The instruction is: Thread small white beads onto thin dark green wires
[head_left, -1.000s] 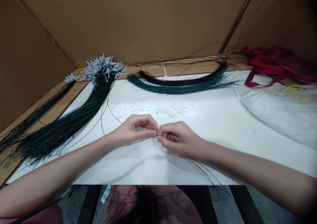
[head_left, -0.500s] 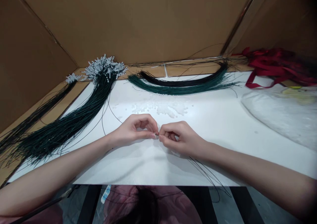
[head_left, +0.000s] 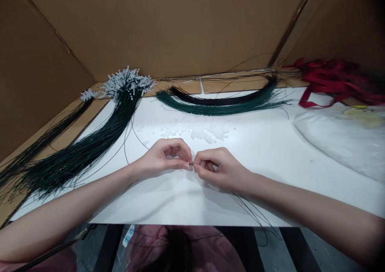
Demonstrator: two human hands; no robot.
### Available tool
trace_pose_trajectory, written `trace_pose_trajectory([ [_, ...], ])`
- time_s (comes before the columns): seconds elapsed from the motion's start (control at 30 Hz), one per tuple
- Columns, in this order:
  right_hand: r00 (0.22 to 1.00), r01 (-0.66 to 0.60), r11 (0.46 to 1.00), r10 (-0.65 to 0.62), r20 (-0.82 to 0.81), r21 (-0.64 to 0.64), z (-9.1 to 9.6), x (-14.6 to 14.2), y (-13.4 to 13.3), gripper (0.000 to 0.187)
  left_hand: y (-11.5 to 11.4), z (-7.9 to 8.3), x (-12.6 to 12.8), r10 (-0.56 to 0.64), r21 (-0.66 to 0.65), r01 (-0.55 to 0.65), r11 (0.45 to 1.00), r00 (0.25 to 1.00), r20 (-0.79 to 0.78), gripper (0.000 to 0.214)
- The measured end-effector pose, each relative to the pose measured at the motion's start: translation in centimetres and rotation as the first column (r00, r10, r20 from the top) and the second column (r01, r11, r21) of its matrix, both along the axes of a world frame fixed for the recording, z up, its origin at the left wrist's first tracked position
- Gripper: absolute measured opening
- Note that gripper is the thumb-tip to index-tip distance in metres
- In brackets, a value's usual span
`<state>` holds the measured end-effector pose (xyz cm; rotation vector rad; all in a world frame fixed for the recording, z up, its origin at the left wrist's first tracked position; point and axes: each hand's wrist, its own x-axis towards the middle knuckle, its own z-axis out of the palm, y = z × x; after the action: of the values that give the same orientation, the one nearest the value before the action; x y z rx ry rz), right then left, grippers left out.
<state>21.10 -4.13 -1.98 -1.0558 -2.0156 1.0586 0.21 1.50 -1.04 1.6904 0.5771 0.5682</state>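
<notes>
My left hand (head_left: 171, 155) is closed in a pinch, thumb against fingertips, on a tiny white bead (head_left: 189, 165) that is mostly hidden. Just right of it, almost touching, my right hand (head_left: 221, 167) pinches a thin dark wire (head_left: 193, 164) whose short end bridges the two sets of fingertips. Several dark wires (head_left: 251, 208) come out below my right forearm and loop over the table's front edge. Loose white beads (head_left: 201, 129) are scattered on the white table (head_left: 270, 143) just beyond my hands.
On the left lie a large bundle of green wires (head_left: 99, 139) tipped with white beads (head_left: 128, 83) and a thinner bundle (head_left: 51, 137). Black and green wires (head_left: 222, 108) curve along the back. Red ribbon (head_left: 327, 83) and a clear plastic bag (head_left: 343, 135) are on the right. Cardboard walls (head_left: 180, 27) enclose the table.
Both hands stay in the same place, still pinching. Only the fingertips have shifted very slightly, and a little more white shows at the left thumb tip.
</notes>
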Motion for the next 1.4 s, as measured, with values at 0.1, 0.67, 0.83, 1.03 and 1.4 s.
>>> trace_pose_trajectory([
  [0.1, 1.000, 0.003, 1.000, -0.003, -0.003, -0.001, 0.00, -0.02, -0.04, 0.013, 0.03, -0.08, -0.03, 0.002, 0.001, -0.002, 1.000, 1.000, -0.003, 0.014],
  [0.67, 1.000, 0.018, 1.000, -0.018, -0.016, -0.001, 0.11, -0.02, -0.20, 0.013, -0.07, -0.10, 0.02, 0.014, -0.026, -0.014, 1.000, 1.000, -0.005, 0.012],
  [0.83, 1.000, 0.012, 1.000, -0.012, -0.015, -0.007, 0.12, -0.02, -0.21, 0.012, -0.01, -0.13, -0.06, 0.019, -0.025, -0.019, 0.999, 1.000, -0.016, 0.013],
  [1.03, 1.000, 0.019, 1.000, -0.019, -0.014, 0.000, 0.09, 0.02, -0.22, 0.012, 0.01, -0.10, -0.04, 0.023, -0.018, -0.023, 1.000, 0.999, -0.026, 0.014],
  [1.4, 1.000, 0.019, 1.000, -0.018, -0.011, 0.012, 0.14, -0.11, -0.22, 0.012, 0.00, -0.16, -0.02, 0.023, -0.018, -0.023, 1.000, 1.000, -0.018, 0.013],
])
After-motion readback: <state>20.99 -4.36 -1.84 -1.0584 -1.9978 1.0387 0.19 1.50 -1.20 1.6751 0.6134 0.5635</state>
